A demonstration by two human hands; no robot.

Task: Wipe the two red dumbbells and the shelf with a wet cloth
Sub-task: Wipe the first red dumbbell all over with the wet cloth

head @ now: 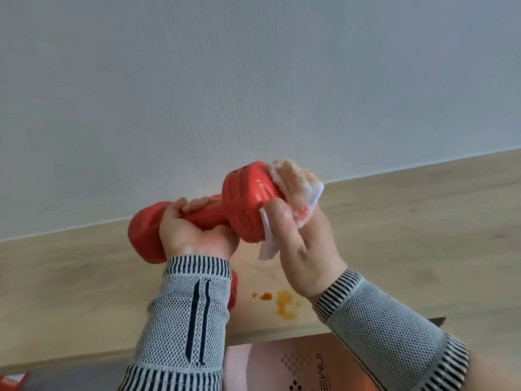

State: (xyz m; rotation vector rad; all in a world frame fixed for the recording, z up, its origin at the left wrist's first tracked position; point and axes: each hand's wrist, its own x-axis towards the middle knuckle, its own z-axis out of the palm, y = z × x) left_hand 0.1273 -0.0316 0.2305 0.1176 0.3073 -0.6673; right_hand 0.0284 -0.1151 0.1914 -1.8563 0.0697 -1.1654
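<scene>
A shiny red plastic dumbbell [208, 214] with fat ribbed ends and a thin ridged bar, held up in the air above a long, pale wooden shelf [408, 221] by a light grey wall [253, 80]. Tilted, with the right end higher and nearer the wall. A left hand [197, 232], palm up, closed tight around the bar, fingers curled over the top. A right hand [298, 244] closed on a crumpled white cloth [296, 190] with pinkish-orange marks, thumb pressed on the round right end of the dumbbell, cloth squashed against the same end. One flap of the cloth hanging down under the thumb. Grey knit sleeves [183, 320] with dark stripes at the cuffs on both wrists. A bit of a second red dumbbell [234, 289] peeking out on the shelf from behind the left sleeve, mostly hidden. Orange smears and spots [282, 303] on the shelf just below the hands, near the front edge. A pink box [282, 365] with printed letters under the shelf, and something red [14, 380] in the bottom left corner, too little to tell.
</scene>
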